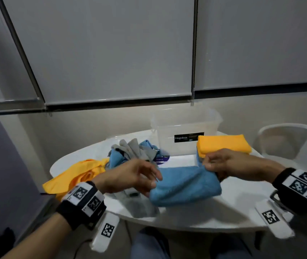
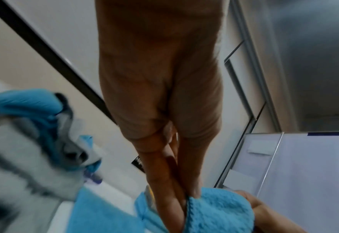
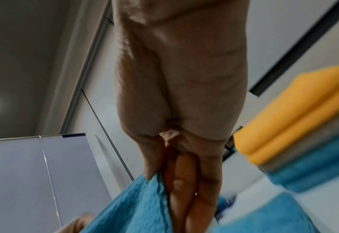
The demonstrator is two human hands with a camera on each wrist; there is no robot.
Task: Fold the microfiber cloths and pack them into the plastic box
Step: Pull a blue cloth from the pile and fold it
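Left hand [image 1: 130, 176] and right hand [image 1: 221, 161] each pinching an edge of blue cloth [image 1: 184, 184], held above white worktop [image 1: 223, 212]

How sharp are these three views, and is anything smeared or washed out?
Head view: straight blind rails bow, left hand slightly smeared, blue cloth readable. Left wrist view: grey cloth pile heavily motion-blurred. Right wrist view: folded cloth stack soft and blurred.
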